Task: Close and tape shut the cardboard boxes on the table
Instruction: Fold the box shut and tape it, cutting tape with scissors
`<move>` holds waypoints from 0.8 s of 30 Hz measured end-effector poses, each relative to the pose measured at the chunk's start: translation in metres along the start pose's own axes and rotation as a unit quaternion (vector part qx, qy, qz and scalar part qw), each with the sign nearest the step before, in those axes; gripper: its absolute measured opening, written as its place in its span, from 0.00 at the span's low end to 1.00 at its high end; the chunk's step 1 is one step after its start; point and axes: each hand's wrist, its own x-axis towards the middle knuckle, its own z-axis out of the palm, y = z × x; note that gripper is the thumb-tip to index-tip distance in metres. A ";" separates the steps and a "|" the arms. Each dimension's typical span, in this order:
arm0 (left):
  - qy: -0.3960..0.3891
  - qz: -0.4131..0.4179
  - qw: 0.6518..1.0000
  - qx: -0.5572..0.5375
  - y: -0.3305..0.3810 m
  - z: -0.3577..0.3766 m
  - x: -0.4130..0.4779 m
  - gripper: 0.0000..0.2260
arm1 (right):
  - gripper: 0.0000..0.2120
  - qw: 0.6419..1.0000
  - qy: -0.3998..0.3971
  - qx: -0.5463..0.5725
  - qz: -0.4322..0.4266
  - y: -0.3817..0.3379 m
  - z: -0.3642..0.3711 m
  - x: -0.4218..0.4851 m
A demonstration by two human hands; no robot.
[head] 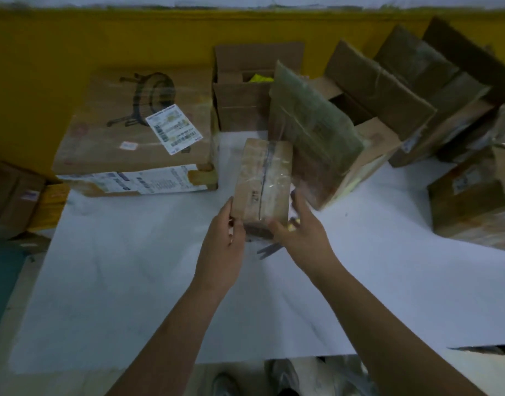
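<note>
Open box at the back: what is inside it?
Inside the open box a bright yellow item shows beside a folded-in flap. What it is, and anything deeper, is hidden by the box's walls.

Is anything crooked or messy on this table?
Yes. The tall taped box leans sideways onto the open box beside it instead of standing flat. The white label on the big flat box is stuck on crooked. The small box held by the left hand and right hand looks fine.
</note>
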 end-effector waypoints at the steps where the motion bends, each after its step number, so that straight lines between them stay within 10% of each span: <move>1: -0.022 -0.013 0.999 -0.035 -0.004 0.003 0.002 0.22 | 0.31 0.997 -0.022 0.074 0.023 0.000 0.007 -0.002; 7: 0.041 -0.150 0.979 -0.128 0.012 -0.021 -0.005 0.04 | 0.12 0.986 0.026 0.155 0.059 -0.001 0.018 -0.024; 13: -0.004 -0.135 0.990 -0.049 -0.011 -0.050 -0.053 0.10 | 0.21 0.990 -0.090 0.036 0.102 -0.003 0.042 -0.056; 24: -0.033 -0.204 0.941 -0.269 -0.014 -0.051 -0.061 0.16 | 0.14 0.983 -0.111 0.068 0.133 -0.008 0.056 -0.054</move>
